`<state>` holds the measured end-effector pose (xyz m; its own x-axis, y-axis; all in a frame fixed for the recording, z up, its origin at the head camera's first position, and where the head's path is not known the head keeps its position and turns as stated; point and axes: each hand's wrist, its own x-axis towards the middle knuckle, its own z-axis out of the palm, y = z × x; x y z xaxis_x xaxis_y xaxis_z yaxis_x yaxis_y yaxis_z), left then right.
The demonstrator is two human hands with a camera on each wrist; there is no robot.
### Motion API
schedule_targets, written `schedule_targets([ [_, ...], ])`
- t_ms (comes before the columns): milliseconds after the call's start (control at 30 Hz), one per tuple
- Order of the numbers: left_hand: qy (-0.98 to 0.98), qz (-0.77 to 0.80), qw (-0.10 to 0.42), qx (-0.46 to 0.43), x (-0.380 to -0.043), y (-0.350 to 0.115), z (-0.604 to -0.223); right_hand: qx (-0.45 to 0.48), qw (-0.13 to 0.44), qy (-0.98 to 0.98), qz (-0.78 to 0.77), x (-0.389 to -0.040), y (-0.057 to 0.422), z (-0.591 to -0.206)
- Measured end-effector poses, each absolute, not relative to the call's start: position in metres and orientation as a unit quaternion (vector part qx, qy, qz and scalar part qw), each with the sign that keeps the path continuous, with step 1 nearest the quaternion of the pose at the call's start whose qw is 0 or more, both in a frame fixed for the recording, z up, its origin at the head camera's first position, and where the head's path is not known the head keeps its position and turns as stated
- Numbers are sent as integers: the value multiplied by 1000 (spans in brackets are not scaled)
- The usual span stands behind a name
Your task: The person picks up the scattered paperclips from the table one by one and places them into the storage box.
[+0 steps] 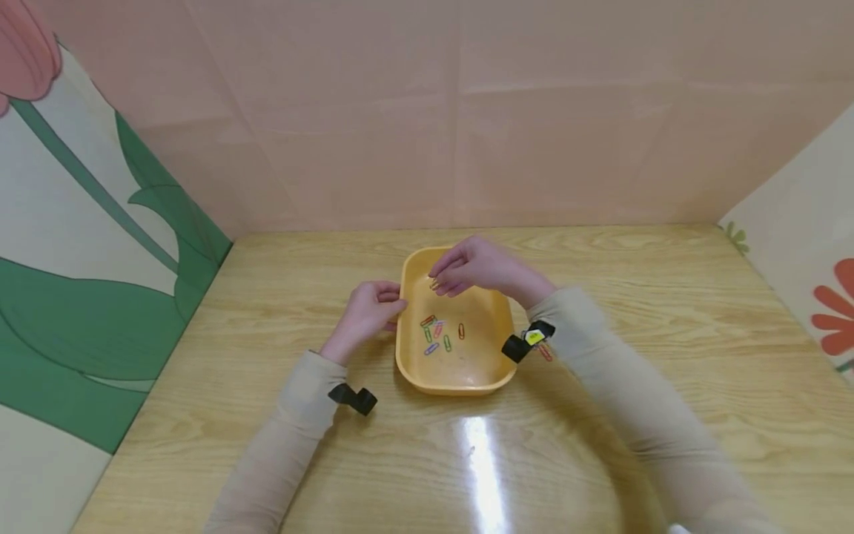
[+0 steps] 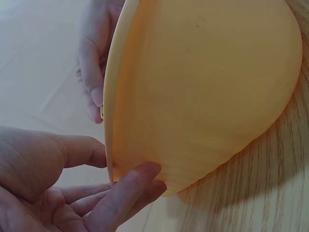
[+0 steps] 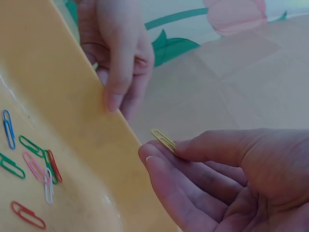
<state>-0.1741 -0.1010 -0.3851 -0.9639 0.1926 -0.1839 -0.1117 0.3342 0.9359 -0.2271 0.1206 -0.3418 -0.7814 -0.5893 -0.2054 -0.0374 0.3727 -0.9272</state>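
A yellow plastic tray (image 1: 483, 360) lies lengthwise before me. My left hand (image 1: 370, 308) grips its left rim, thumb inside and fingers against the outer wall. Over the tray's far end, my right hand (image 1: 477, 267) pinches a yellow paper clip (image 3: 164, 140) between thumb and fingers. On the tray floor lie several loose paper clips: a blue one (image 3: 8, 129), a pink one (image 3: 33, 166), a white one (image 3: 49, 186), green ones (image 3: 12, 166) and red ones (image 3: 28, 215). A small yellow-green bit shows near the left fingers in the right wrist view; its kind is unclear.
Beside the tray's right side a red paper clip (image 1: 545, 351) lies on the wooden table (image 1: 280, 297), with more there partly hidden by the right wrist strap (image 1: 517, 348). A pink-covered wall (image 1: 347, 148) stands behind the table, and flower-patterned panels flank it.
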Motion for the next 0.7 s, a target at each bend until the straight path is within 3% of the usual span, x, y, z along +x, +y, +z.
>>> schedule_targets([
  [267,804,579,132,35,-174,-101,-385,-201,258,818,-473,-222,103,-346],
  [700,805,577,134,39,-174,-100,-385,-215,323,812,-436,-218,103,-345],
])
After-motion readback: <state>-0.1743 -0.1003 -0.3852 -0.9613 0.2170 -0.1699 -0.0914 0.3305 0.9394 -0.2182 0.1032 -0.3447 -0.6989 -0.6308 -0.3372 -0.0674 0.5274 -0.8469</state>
